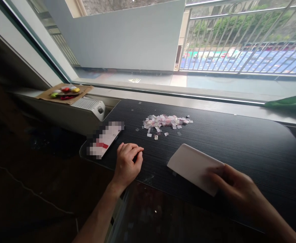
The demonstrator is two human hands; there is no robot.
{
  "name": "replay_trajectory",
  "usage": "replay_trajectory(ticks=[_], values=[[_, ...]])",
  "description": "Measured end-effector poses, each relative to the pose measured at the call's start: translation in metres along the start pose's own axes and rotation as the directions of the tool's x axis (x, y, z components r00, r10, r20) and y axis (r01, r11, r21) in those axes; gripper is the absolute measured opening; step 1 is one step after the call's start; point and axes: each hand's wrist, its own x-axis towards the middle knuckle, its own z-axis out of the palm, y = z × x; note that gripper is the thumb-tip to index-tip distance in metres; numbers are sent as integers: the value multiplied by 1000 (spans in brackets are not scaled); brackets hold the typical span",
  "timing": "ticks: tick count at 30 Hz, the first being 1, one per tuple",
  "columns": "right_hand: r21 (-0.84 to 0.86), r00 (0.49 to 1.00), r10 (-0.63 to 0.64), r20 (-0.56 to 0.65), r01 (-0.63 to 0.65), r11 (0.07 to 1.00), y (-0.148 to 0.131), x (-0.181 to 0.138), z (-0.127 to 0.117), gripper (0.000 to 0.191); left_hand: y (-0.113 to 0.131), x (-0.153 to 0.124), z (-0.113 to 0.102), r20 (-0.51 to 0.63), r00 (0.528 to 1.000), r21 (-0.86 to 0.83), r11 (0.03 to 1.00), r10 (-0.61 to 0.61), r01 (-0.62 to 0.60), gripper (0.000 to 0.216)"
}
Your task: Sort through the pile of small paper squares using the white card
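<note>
Pale slab [190, 165], lower right of centre, is pinched at its right end in the grip of the right hand [235, 187]. Left hand [128, 161], lower centre, is curled loosely at the counter [254, 145]; whether anything is pinched there cannot be told. Pixelated flat item [106, 140] is seen left of it. Paper scraps [167, 121] are heaped mid-frame; railing [213, 37] is seen upper right.
</note>
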Motion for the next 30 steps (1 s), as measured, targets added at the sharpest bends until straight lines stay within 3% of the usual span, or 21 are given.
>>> replay_trajectory(ticks=[4,12,17,30], values=[[23,984,31,178,-36,999,-13,-6,12,27,2,0,0,9,1000,2,1000,-17,16,17],[190,947,76,311,-141,972,-28,-14,25,24,4,0,-1,22,999,-1,999,-47,47,17],[226,940,53,337,-135,965,-30,-18,28,26,5,1,-2,32,998,-11,999,-53,53,18],[50,945,-17,325,0,999,-18,-22,11,36,6,0,-2,27,998,-16,999,-51,51,18]])
